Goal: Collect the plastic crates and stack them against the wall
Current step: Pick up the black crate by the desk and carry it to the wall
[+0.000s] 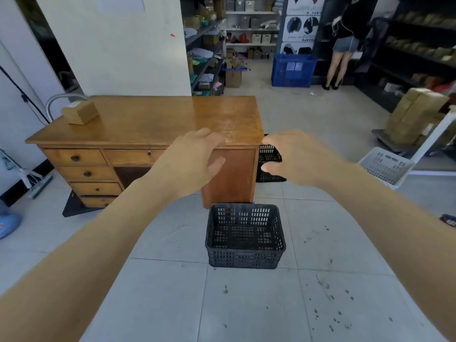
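Left hand (190,164) and right hand (296,159) are being held outstretched, fingers (272,139) released, grasping nothing; black crate (245,235) is being seen on floor (246,304) below fingers.

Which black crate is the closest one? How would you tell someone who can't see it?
Find the big wooden desk. On the tiled floor before its near right corner sits a black plastic crate, upright and empty. Unlike the black crates tucked behind the desk's right side, it stands alone in the open.
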Demonstrator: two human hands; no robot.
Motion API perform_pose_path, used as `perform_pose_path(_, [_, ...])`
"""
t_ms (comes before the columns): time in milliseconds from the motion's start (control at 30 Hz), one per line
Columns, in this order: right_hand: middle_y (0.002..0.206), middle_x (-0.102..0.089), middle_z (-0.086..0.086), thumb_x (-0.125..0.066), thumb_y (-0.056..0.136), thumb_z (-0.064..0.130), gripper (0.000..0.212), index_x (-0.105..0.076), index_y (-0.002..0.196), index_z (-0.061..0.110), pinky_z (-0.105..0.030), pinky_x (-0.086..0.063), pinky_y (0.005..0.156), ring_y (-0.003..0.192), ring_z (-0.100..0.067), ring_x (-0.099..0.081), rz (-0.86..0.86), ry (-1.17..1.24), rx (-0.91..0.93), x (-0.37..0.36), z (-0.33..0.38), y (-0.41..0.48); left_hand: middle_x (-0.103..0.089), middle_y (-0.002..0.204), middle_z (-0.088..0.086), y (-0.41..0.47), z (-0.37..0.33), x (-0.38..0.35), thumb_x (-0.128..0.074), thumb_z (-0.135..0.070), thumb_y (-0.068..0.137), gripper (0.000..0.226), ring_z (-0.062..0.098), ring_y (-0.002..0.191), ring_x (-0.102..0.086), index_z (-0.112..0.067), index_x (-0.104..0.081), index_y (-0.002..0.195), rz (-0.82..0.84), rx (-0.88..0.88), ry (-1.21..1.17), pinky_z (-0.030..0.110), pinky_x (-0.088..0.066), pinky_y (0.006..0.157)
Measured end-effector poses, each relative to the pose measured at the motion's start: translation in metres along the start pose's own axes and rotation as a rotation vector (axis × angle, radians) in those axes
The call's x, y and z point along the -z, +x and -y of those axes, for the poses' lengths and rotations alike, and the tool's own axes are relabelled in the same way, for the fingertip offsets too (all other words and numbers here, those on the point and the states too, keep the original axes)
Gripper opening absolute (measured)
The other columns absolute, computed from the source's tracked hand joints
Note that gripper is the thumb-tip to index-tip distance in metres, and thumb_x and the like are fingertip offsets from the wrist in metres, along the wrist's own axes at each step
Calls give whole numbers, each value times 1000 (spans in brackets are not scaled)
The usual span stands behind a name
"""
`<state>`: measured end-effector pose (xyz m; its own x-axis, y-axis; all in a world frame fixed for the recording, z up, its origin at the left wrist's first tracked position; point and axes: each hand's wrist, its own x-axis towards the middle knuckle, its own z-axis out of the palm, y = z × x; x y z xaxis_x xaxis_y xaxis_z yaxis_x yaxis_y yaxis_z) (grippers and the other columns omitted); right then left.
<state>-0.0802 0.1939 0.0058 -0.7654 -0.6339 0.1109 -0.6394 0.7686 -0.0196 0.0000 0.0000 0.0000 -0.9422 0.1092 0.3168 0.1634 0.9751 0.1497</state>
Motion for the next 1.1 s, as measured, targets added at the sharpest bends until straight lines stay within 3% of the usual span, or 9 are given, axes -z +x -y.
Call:
perform_pose_path(100, [112, -60, -8, -57, 89, 40, 45, -52, 125, 13, -39, -46, 85, 105, -29, -54, -34, 23, -28, 3, -2, 7, -58, 114, 6, 10, 9, 1, -53, -26, 92, 37, 26, 107, -54, -12, -55, 127, -45, -11, -26, 39, -43, 91])
perform_pose_path(233, [103, -60, -2, -57, 88, 41, 44, -53, 124, 16, -35, -44, 78, 99, -25, -55, -54, 22, -33, 5, -4, 17, -57, 117, 4, 22, 15, 2, -52, -26, 93, 36, 23, 110, -53, -14, -55, 126, -71, -38, -29, 34, -40, 90])
perform_pose_path(533, [118, -59, -7, -58, 88, 41, 52, -47, 133, 16, -38, -46, 85, 108, -28, -53, -48, 100, -157, -20, -33, 33, -57, 120, -1, 52, 21, -30, -53, -29, 93, 37, 18, 112, -53, -16, -54, 127, -83, -38, -140, 24, -37, 86])
perform_pose_path(800, [127, -55, -10, -57, 89, 40, 53, -46, 134, 13, -43, -45, 93, 115, -30, -51, 102, 156, -149, -78, -103, 65, -58, 121, 0, 87, 21, -107, -56, -28, 91, 35, 17, 113, -54, -13, -56, 123, 10, 175, -230, 26, -38, 89])
perform_pose_path(1100, [135, -52, -13, -56, 91, 38, 59, -40, 140, 10, -42, -44, 96, 120, -31, -50, 311, 199, -153, -168, -175, 112, -60, 112, 3, 117, 46, -213, -59, -22, 89, 30, 12, 94, -49, -9, -59, 117, 163, 497, -389, 23, -35, 82])
